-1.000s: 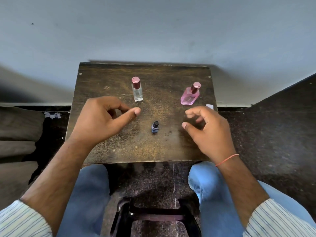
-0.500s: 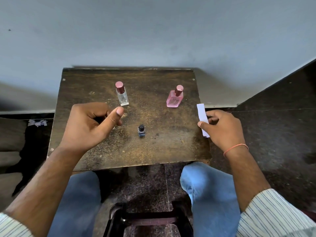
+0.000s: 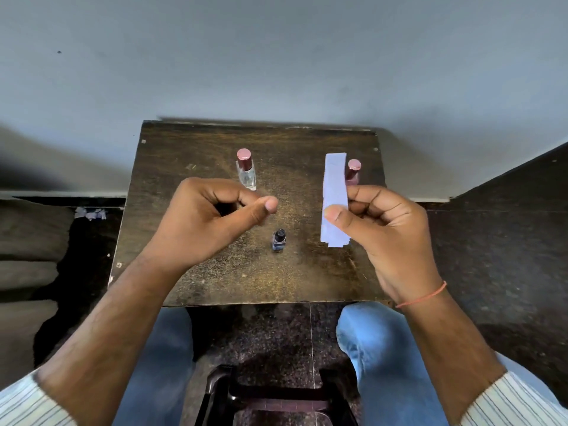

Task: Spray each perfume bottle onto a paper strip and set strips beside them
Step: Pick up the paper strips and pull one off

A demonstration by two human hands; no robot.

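Observation:
Three perfume bottles stand on a small dark wooden table. A clear bottle with a maroon cap is at the back left. A pink bottle at the back right is mostly hidden behind white paper strips, which my right hand pinches upright between thumb and fingers. A small blue bottle with a black cap stands in the middle. My left hand hovers loosely curled over the table, left of the blue bottle, holding nothing.
The table's back edge meets a pale wall. Dark stone floor surrounds it, with torn paper scraps on the floor at the left. My knees in blue jeans and a black stool frame sit below the table's front edge.
My right hand picked the paper strips up from the table's right edge and raised them in front of the pink bottle. My left hand stayed roughly in place.

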